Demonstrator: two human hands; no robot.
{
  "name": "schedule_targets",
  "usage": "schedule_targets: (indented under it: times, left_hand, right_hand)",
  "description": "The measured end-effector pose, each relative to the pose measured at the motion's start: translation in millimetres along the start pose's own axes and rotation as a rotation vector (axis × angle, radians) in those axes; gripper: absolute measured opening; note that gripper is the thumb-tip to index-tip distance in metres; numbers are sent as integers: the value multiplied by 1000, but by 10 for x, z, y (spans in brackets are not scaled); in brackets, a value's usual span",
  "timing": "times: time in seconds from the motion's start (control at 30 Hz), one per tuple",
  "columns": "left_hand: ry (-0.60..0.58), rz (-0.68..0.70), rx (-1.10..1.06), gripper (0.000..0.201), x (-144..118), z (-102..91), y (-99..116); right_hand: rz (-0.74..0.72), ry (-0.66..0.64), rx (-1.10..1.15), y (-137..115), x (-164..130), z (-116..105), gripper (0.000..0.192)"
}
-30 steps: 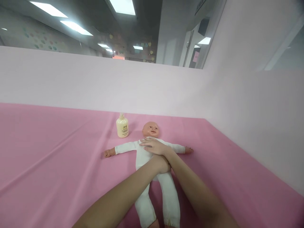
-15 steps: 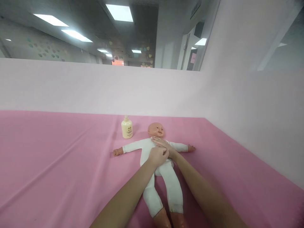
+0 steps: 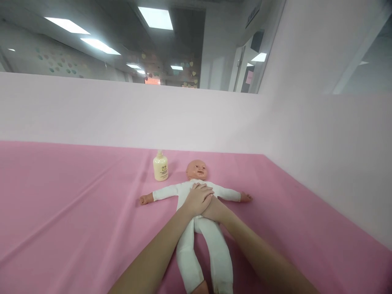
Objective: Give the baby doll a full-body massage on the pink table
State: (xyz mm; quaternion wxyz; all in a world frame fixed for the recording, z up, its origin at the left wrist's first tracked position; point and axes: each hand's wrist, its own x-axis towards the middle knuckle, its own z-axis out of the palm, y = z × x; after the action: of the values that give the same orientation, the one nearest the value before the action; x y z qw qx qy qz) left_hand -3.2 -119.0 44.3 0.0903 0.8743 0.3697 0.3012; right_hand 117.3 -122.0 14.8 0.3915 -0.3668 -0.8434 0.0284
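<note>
A baby doll (image 3: pixel 203 228) in a white body suit lies on its back, head away from me and arms spread out. My left hand (image 3: pixel 197 200) rests on top of my right hand over the doll's torso, its fingers laid out flat across it. Underneath, my right hand (image 3: pixel 215 209) presses against the front of the doll. The back of it and the wrist show, but its fingers are hidden by the left hand. Beyond the doll's left-lying arm stands a pale yellow pump bottle (image 3: pixel 161 167), touched by neither hand.
A pink sheet (image 3: pixel 76 212) with soft creases covers the surface under the doll. White walls (image 3: pixel 137 114) rise at the back and on the right. Above the back wall, a window (image 3: pixel 171 45) shows ceiling lights and a door.
My left hand has opened from a curled shape and moved up over the right hand. The right hand has drawn back toward me. The view has shifted slightly.
</note>
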Motion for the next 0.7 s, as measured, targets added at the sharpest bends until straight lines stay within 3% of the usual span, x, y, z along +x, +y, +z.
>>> schedule_targets:
  times: [0.23,0.3,0.53,0.7]
  left_hand:
    - [-55,-27,18,41,-51,15,-145]
    - [-31,-85,43,44,-72,0,-191]
    - [46,-348,164,54,-179,75,-338]
    - [41,-475,257,58,-190,135,-303]
  right_hand:
    - [-32,-283,-41,-23,-41,-142,38]
    - [-71,-303,-18,-59,8,-186,37]
    - [26,-182,60,-92,52,-141,25]
    - [201,70,-65,-3,2,-61,16]
